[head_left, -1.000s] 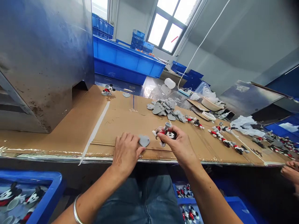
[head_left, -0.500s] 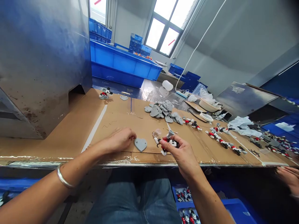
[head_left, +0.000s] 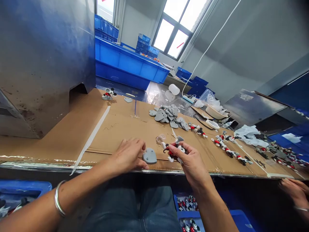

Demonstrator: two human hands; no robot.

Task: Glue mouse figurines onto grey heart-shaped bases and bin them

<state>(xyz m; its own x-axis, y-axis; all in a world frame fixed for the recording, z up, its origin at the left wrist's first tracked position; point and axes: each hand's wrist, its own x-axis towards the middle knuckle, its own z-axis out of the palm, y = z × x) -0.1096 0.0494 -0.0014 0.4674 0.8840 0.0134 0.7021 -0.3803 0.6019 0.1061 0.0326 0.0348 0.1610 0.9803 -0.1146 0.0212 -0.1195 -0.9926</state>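
Observation:
My left hand (head_left: pixel 131 154) is at the left side of a grey heart-shaped plate (head_left: pixel 150 156), near the table's front edge. Its thumb and fingers straddle that side, and the fingertips are partly hidden. Between the thumb and fingers of my right hand (head_left: pixel 190 158) is a small mouse figurine (head_left: pixel 181 149) in red, black and white, partly covered by the grip. A clear round cup (head_left: pixel 160 139) lies just left of the figurine. Behind both hands is a pile of grey heart-shaped plates (head_left: pixel 166 114).
A metal machine (head_left: pixel 45 64) stands on the left, and a blue crate (head_left: pixel 130 64) at the back. Several figurines (head_left: pixel 228 149) lie along the cardboard on the right. One figurine (head_left: pixel 109 93) stands at the far left. A co-worker's hand (head_left: pixel 293 190) shows at the right edge.
The single heart plate has shifted right and towards the front edge. My left hand has moved with it, its thumb now stretched below the plate's side. My right hand keeps the figurine.

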